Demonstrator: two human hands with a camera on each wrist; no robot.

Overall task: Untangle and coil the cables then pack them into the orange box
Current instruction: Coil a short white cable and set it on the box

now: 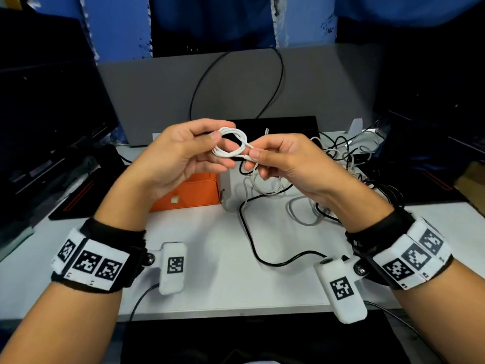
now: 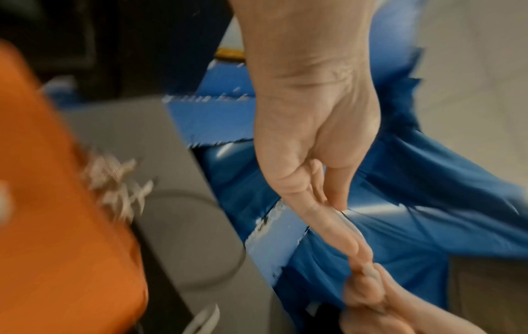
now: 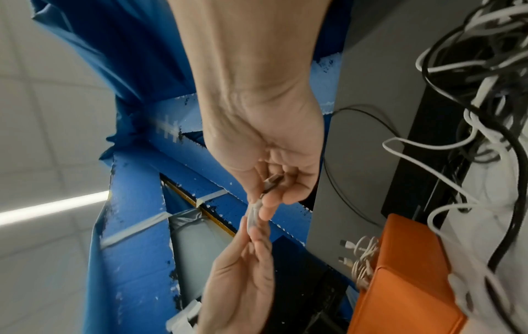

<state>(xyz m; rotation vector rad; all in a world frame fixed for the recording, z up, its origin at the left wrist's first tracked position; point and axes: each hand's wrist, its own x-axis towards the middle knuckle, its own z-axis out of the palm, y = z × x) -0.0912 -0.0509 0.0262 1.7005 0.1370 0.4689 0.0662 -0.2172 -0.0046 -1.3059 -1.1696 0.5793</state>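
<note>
Above the middle of the table [image 1: 210,232], a small white coil [image 1: 232,143] is held up between both hands, clear of the surface. The coil's loops are pinched at their left side by the left hand [image 1: 181,156], thumb on top and fingers curled beneath. The coil's free end runs off to the right, and it is there that the right hand [image 1: 286,161] pinches it between thumb and forefinger, the other fingers curled in loosely. In the right wrist view a metal plug [image 3: 272,182] is seen lying in the right hand's curled fingers, so the cable's tail appears to be nearly used up.

The coil's long axis lies roughly left to right, from one hand to the other. The box [image 1: 194,191] sits on the table directly below the left hand, toward the left edge, so that hand is judged the nearer for the drop. Coiled pale cables [image 3: 363,259] are already seen lying in the box at its far side. A tangle [image 1: 341,164] of black and white cables lies toward the right rear of the table, not yet sorted. The last turn probably has to be tucked before the coil is lowered, or it may spring loose.
</note>
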